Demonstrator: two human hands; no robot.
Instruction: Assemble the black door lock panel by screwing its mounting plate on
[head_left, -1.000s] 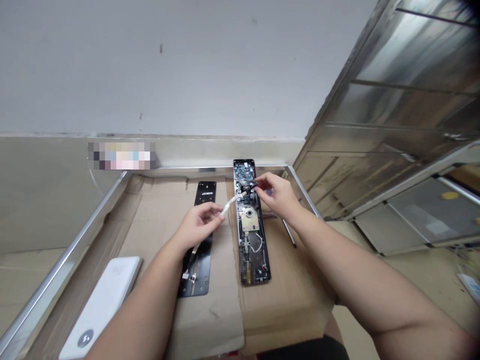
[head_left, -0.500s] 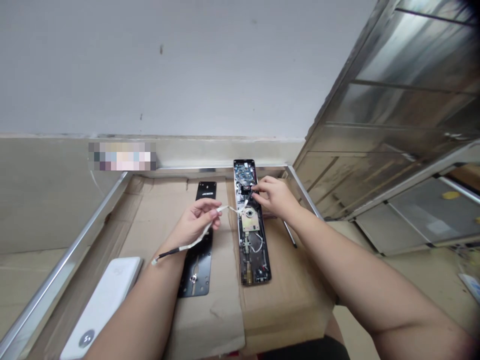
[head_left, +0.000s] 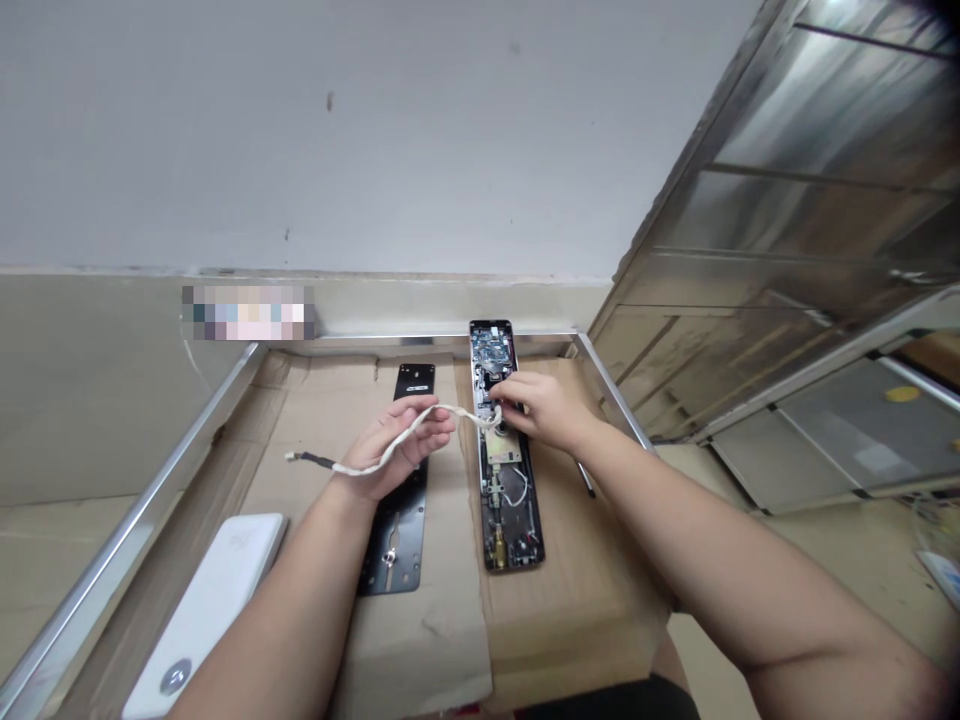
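Note:
A smart-lock-like black housing (head_left: 531, 520) lies lengthwise on the cardboard, its inside uncovered: a blue circuit board at the far end, a metal plate mid-way and thin wires. My right hand (head_left: 546, 408) is over its middle, fingertips pinched at the near end of a white cable (head_left: 396, 446); the exact grip is partly hidden. That cable runs left across my left hand (head_left: 401, 440), which is palm up with fingers spread. Its free end, with a black sleeve and small white connector, hangs over my left wrist. Beneath the left hand lies a black perforated metal plate (head_left: 405, 545).
A white oblong device (head_left: 214, 610) with a round button lies at the left. Cardboard (head_left: 442, 640) covers the metal-framed table (head_left: 127, 540). A thin dark rod (head_left: 586, 480) is to the right of the housing. A wall stands behind, metal cabinets (head_left: 810, 200) at right.
My left fingers have opened from their pinch, and the cable now lies loosely across the palm. My right hand has moved slightly nearer and left over the housing.

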